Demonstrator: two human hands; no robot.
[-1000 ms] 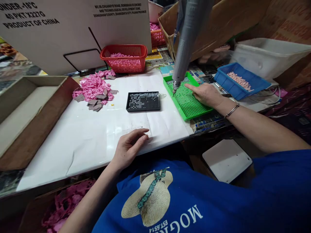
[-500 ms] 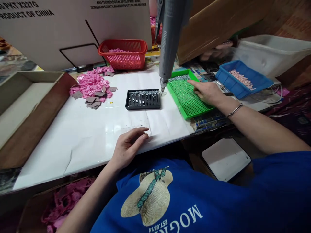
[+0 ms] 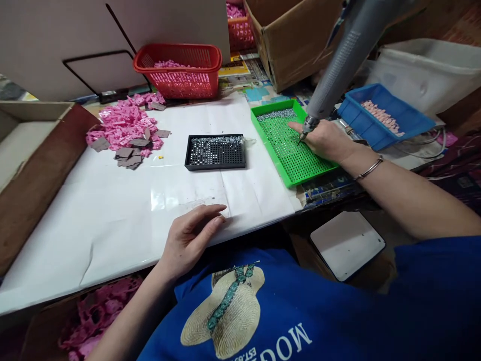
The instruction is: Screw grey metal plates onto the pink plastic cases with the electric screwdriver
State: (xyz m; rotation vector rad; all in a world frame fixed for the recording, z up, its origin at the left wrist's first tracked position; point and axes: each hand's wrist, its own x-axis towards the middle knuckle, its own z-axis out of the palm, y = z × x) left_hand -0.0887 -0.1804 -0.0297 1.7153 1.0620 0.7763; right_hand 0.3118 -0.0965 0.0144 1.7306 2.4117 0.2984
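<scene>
My left hand rests at the front edge of the white-covered table, its fingers curved, thumb apart, holding nothing. My right hand is over the green perforated tray, index finger stretched toward the screws heaped at its far end. The other fingers are bent and partly hidden. An electric screwdriver hangs at a tilt in front of the right hand, its bit over the tray; no hand grips it. Left of the tray lies a black perforated tray with small screws.
Pink plastic parts are piled with grey flat pieces at left. Behind stands a red basket. An open shallow box flanks the left side. A blue bin of pale pink parts and a cardboard box are at right and back.
The electric screwdriver has swung right, from beside the black tray to over the green tray and in front of my right hand. Both hands stay nearly in place as the view shifts.
</scene>
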